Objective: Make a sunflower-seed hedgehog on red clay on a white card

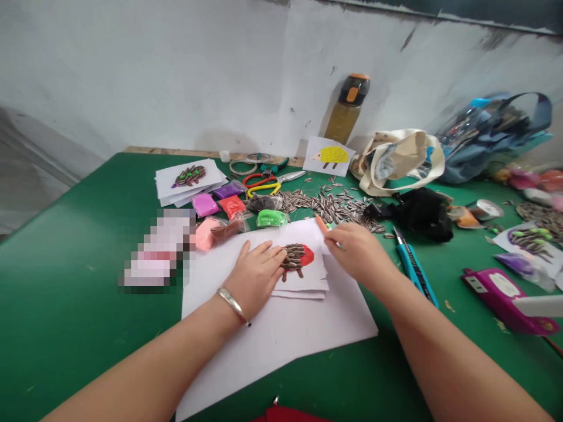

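My left hand [255, 275] lies flat with its fingers stretched out over a small white card [308, 283]. Its fingertips touch a patch of striped sunflower seeds [292, 257] set on a red clay shape [310, 255] with brown legs. My right hand [358, 249] is closed around a thin orange stick-like tool [322, 224], whose tip points up and left beyond the card's upper right corner. Under the card are larger white sheets [264, 363]. Packets of clay, among them a green packet [271, 218] and a red packet [233, 206], lie just beyond my left hand.
Loose sunflower seeds [334, 205] are scattered behind my right hand. Scissors [264, 186], a yellow hedgehog card [329, 156] and a bottle [347, 108] stand or lie near the wall. To the right are a teal utility knife [416, 266], a black pouch [424, 214] and a magenta device [505, 299].
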Tool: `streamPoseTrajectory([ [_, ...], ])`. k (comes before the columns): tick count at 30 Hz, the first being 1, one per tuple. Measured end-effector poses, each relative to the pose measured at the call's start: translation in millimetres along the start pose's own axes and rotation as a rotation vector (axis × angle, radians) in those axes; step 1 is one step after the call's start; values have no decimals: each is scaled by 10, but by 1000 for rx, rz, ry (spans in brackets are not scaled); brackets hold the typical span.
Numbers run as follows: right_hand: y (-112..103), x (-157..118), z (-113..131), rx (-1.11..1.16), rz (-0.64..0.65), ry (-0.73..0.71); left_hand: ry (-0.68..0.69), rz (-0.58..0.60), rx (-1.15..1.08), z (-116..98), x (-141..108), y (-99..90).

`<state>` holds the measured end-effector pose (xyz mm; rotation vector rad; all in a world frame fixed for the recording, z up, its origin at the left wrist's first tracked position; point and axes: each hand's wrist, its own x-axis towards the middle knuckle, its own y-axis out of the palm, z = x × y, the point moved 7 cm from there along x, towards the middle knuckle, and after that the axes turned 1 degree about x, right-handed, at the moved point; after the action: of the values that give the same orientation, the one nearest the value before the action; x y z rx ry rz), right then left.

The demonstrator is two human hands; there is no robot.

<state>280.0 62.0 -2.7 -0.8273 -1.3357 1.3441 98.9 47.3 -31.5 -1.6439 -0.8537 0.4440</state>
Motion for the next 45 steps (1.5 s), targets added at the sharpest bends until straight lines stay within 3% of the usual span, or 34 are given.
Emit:
streamPoseTrajectory([
  [4,-150,-92,-635,-81,-15,339,16,-8,-7,13,-17,22],
  [9,30,-137,-926,-199,105,449,-6,18,-15,11,-28,17],
  [17,185,-60,-736,-249,155,349,-13,18,-14,9,-36,-6],
  [24,246,-62,-734,-243,174,374,-7,12,-21,0,-36,-18],
  [27,178,-91,-725,-197,158,435,-18,22,-15,3,-30,-14],
  [30,19,-117,-677,-60,62,502,-10,27,-16,-2,-26,-13],
  [34,-122,-89,-439,235,-73,387,-12,40,-25,2,-22,-6],
  [39,47,-80,-70,572,35,252,-8,31,-22,-15,-13,-35],
  [45,103,-78,220,573,136,182,-12,30,-37,-22,-6,-42],
])
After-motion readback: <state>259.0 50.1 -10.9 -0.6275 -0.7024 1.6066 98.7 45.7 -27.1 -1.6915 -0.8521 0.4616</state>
